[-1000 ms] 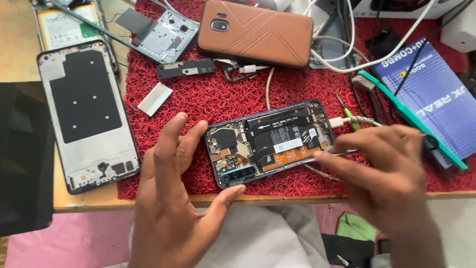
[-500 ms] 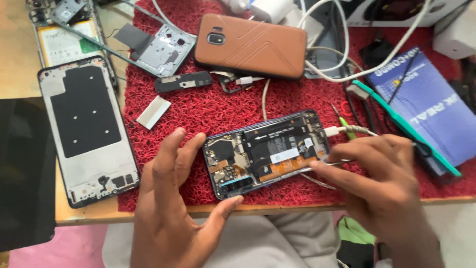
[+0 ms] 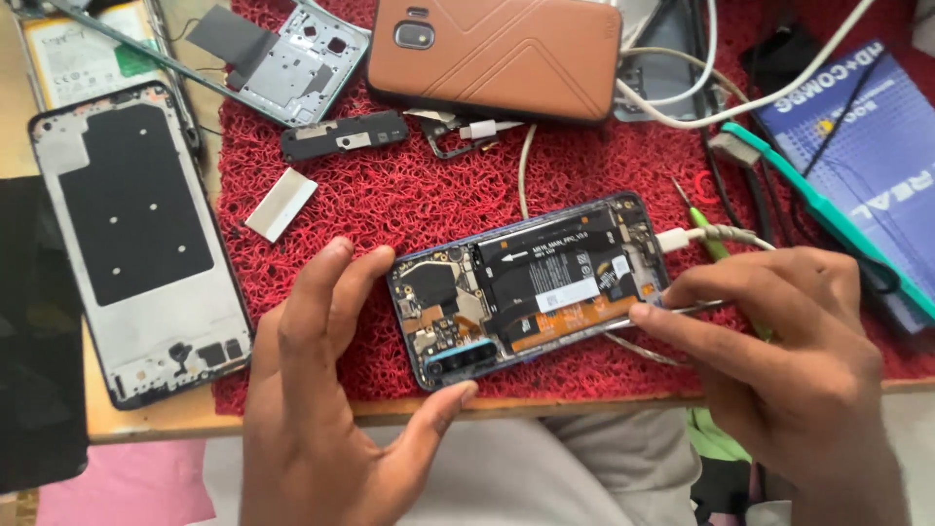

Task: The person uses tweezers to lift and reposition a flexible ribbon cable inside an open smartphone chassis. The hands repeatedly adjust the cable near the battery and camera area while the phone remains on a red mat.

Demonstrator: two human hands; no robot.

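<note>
An opened phone (image 3: 531,287) with its back removed lies on a red mat (image 3: 390,205), showing its battery and circuit boards. My left hand (image 3: 321,409) grips its left end, thumb on the near edge and fingers on the far corner. My right hand (image 3: 789,341) pinches a thin metal tool (image 3: 682,309). The tool's tip rests at the phone's lower right edge. A white cable (image 3: 716,234) is plugged into the phone's right end.
A phone in a brown case (image 3: 497,54) lies at the back. A bare phone frame (image 3: 136,244) sits left of the mat. A metal shield plate (image 3: 297,63), a black part (image 3: 343,134), a white strip (image 3: 280,203), a blue box (image 3: 867,146) and a teal tool (image 3: 818,214) lie around.
The view has drawn closer to the opened phone. Both hands keep their places on it, and the tool tip stays at the phone's right end.
</note>
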